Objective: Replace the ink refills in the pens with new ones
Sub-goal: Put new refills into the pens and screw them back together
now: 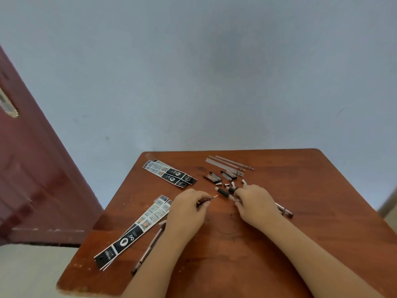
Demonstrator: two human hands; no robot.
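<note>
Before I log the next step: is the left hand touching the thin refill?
Touching. The head view shows the left hand closed around the refill, only its pointed tip sticking out past the fingers.

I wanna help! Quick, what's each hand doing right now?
Left hand: closed on a thin refill, tip poking out toward the right.
Right hand: fingers curled over a pen lying on the table; grip cannot be told.

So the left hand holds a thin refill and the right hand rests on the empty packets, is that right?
Not quite. In the head view the right hand rests on pens, not packets. The packets lie beside the left hand, which does hold a thin refill.
</note>
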